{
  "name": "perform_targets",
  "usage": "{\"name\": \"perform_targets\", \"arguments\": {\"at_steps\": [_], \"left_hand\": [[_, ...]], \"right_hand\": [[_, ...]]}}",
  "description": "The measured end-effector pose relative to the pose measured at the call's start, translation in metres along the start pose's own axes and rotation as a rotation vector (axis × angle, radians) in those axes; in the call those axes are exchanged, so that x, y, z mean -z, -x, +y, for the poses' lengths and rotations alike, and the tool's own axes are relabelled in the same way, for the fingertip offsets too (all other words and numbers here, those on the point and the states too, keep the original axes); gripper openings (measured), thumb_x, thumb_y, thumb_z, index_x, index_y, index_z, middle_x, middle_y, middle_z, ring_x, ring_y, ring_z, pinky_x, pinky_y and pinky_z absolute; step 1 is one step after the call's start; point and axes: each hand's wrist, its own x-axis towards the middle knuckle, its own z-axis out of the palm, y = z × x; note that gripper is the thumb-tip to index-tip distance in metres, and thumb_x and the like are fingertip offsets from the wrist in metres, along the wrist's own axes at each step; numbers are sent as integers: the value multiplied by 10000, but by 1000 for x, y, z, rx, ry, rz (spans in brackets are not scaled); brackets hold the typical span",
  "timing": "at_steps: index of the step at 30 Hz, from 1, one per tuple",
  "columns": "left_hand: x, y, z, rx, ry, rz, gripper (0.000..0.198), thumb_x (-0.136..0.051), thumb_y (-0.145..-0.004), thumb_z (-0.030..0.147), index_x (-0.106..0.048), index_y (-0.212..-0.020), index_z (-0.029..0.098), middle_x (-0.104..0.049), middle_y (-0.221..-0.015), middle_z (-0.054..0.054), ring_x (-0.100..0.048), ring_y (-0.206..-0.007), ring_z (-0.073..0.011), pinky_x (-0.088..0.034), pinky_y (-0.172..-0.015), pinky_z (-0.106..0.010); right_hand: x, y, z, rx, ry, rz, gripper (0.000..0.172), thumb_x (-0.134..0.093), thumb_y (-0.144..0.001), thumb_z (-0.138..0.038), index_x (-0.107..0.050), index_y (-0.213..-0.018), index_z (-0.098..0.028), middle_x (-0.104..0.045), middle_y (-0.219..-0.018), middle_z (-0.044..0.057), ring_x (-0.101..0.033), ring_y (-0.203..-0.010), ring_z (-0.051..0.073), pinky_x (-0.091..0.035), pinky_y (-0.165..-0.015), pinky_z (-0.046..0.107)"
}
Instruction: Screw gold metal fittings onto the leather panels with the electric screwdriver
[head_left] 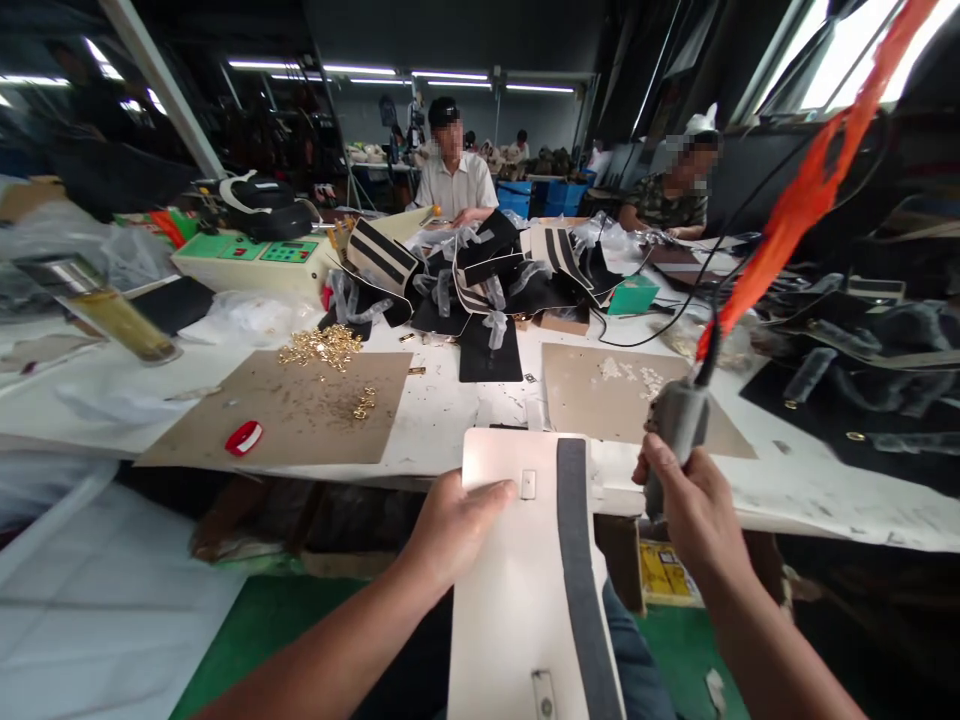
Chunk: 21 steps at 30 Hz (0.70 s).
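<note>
My left hand point(465, 515) grips the left edge of a cream panel point(510, 600), its thumb lying flat on top beside a small white rectangular plate point(529, 485). A dark strip point(576, 540) runs down the panel's right side, and a metal fitting point(543, 695) sits near the bottom. To the right, my right hand point(694, 495) is wrapped round a grey corded electric screwdriver point(679, 425), held upright and apart from the panel. The tool's tip cannot be made out. An orange ribbon point(795, 210) stretches up from its cord.
On the table lie gold hardware pieces point(322, 347), a red tape roll point(244, 438) and small white parts point(619, 370) on cardboard. Black and cream bag pieces point(480, 270) are heaped behind. A bottle point(112, 310) stands left. Two co-workers point(457, 180) sit across.
</note>
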Motion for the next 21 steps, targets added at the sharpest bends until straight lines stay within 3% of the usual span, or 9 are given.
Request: {"name": "perform_targets", "arguments": {"at_steps": [4, 9, 11, 14, 16, 17, 18, 21], "left_hand": [[-7, 0, 4, 19, -23, -6, 414, -836, -789, 454, -810, -1052, 134, -844, -983, -124, -791, -876, -314, -610, -777, -372], [-15, 0, 11, 36, -28, -16, 439, -865, -751, 498, -809, -1001, 140, -840, -915, -117, -786, -853, -321, -613, -740, -368], [-16, 0, 12, 27, -32, -4, 443, -866, -753, 491, -807, -1019, 141, -841, -931, -118, -788, -891, -326, -613, -751, -363], [-17, -3, 8, 8, -49, 1, 444, -857, -767, 480, -804, -1047, 140, -842, -952, -121, -790, -933, -334, -616, -768, -366], [-17, -6, 4, -6, -70, -3, 433, -844, -780, 476, -804, -1048, 138, -842, -958, -124, -791, -935, -338, -615, -768, -371], [-18, -7, 3, -16, -82, -6, 426, -837, -789, 473, -804, -1052, 139, -843, -964, -123, -790, -939, -338, -613, -774, -373], [-18, -7, 3, -32, -97, -8, 419, -830, -799, 467, -805, -1059, 140, -844, -973, -121, -789, -948, -337, -611, -789, -374], [-21, -7, 7, -92, -133, -10, 386, -811, -827, 437, -806, -1077, 143, -845, -1019, -116, -781, -1011, -333, -602, -876, -379]], "right_hand": [[10, -9, 53, -51, 233, 3, 534, -610, -892, -738, -610, -908, -205, -698, -752, 55, -660, -741, 267, -481, -678, 379], [15, -10, 86, 31, 328, 29, 510, -576, -895, -723, -617, -921, -216, -699, -819, 76, -668, -835, 311, -505, -769, 433], [19, -8, 88, 103, 326, 104, 564, -584, -884, -722, -666, -1046, -188, -714, -1004, 126, -676, -971, 344, -525, -861, 478], [26, 3, 73, 247, 302, 421, 686, -651, -894, -655, -625, -1361, -153, -620, -1341, 208, -633, -1184, 382, -511, -996, 564], [25, 16, 52, 421, 254, 547, 585, -714, -922, -522, -629, -1387, -179, -626, -1345, 196, -646, -1180, 361, -521, -1006, 564], [21, 23, 39, 529, 225, 494, 459, -736, -930, -441, -676, -1315, -199, -666, -1269, 168, -671, -1124, 335, -544, -977, 534], [16, 29, 26, 637, 196, 362, 330, -749, -933, -363, -716, -1229, -220, -696, -1182, 136, -692, -1058, 304, -570, -934, 491], [-9, 42, -8, 788, 123, -178, 168, -733, -953, -222, -762, -1114, -256, -721, -1038, 75, -716, -913, 225, -611, -787, 366]]}}
